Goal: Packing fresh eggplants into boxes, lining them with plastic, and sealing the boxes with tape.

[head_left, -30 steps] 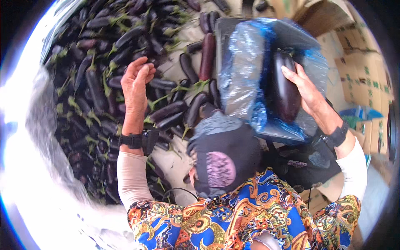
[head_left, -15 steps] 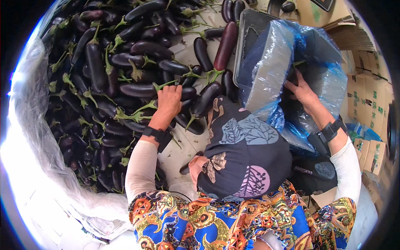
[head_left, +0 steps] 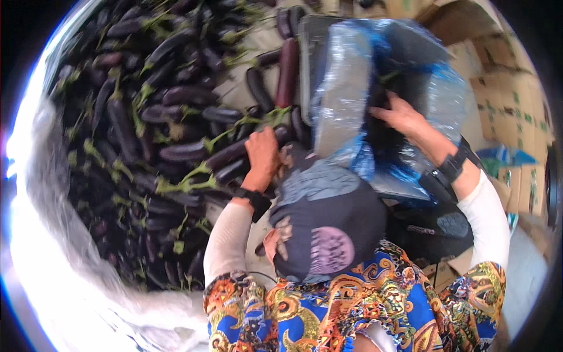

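Observation:
My left hand point(head_left: 263, 154) is closed around a dark purple eggplant point(head_left: 227, 154) at the right edge of a large heap of eggplants point(head_left: 149, 155). The held eggplant's body passes under my fingers, and its green stem points left. To the right, my right hand point(head_left: 406, 119) reaches into a box lined with blue plastic film point(head_left: 346, 79). Its thumb and a finger are spread apart over the dark inside, and I see nothing held between them. The contents beneath that hand are too dark to make out.
A long reddish-purple eggplant point(head_left: 287, 73) lies between the heap and a dark tray point(head_left: 311, 56) beside the lined box. Clear plastic sheeting point(head_left: 58, 205) borders the heap on the left. Printed cardboard boxes point(head_left: 507, 108) stand at the right. A head in a patterned scarf point(head_left: 328, 223) fills the lower middle.
The view has shifted, so the scene sits further left. My left hand has moved right along the heap's edge, now with an eggplant in it. My right hand stays over the lined box.

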`<state>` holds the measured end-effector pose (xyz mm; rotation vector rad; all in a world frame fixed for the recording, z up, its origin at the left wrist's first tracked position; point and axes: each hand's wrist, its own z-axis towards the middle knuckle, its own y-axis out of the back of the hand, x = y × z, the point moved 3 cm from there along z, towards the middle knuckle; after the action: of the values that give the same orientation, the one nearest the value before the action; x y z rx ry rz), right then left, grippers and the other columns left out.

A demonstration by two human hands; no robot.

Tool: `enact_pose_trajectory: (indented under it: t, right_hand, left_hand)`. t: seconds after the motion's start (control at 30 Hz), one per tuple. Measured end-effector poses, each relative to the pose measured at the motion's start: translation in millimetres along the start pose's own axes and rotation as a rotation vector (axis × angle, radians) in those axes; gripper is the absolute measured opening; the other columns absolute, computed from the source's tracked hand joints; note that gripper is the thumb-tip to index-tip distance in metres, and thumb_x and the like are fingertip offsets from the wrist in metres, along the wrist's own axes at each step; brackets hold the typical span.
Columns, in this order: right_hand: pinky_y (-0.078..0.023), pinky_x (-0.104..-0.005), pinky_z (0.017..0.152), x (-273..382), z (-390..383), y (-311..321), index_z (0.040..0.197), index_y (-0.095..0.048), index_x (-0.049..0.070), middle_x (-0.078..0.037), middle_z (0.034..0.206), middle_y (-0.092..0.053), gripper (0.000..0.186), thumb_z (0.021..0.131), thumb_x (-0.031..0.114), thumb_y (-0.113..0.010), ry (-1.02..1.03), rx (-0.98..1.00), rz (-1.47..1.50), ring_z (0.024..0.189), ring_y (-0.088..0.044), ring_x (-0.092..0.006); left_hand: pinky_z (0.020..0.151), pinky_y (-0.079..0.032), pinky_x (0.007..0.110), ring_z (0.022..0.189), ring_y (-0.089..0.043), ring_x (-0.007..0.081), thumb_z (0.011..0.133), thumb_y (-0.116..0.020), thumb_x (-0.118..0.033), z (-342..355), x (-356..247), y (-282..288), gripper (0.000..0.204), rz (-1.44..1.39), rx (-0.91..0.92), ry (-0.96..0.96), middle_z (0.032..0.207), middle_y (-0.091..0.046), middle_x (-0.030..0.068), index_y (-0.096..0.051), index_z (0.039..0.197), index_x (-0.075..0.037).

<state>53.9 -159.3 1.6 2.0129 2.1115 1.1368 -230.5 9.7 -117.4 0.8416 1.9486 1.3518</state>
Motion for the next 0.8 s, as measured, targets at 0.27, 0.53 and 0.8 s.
enact_pose_trajectory:
  t: [0.27,0.53,0.8]
  right_hand:
    - [-0.049,-0.0362,0.089,-28,0,14,0.126,-0.049,-0.004,-0.017,0.119,-0.056,0.047,0.090,0.025,-0.057,-0.063,0.140,0.457,0.109,-0.057,-0.0263]
    - [-0.052,-0.0383,0.083,-5,8,16,0.115,-0.057,-0.001,-0.014,0.103,-0.061,0.033,0.092,0.023,-0.054,0.010,0.241,0.319,0.101,-0.060,-0.0252]
    - [-0.050,-0.0355,0.087,-50,5,44,0.114,-0.059,0.003,-0.011,0.106,-0.064,0.029,0.090,0.017,-0.055,0.318,0.240,0.525,0.099,-0.062,-0.0241]
  left_hand:
    - [0.085,-0.048,0.035,0.088,-0.061,0.0218,0.059,-0.081,-0.021,13,4,159,0.071,-1.022,-0.157,0.106,0.101,-0.063,0.0111,-0.052,0.121,-0.004]
    - [0.107,-0.036,0.047,0.126,-0.046,0.0335,0.062,-0.084,-0.041,17,-79,327,0.099,-1.281,-0.387,-0.575,0.137,-0.044,0.0235,-0.036,0.137,0.002]
    - [0.100,-0.042,0.034,0.116,-0.056,0.0249,0.056,-0.071,0.006,66,-175,268,0.076,-0.924,0.114,-0.936,0.126,-0.057,0.0115,-0.049,0.128,-0.004]
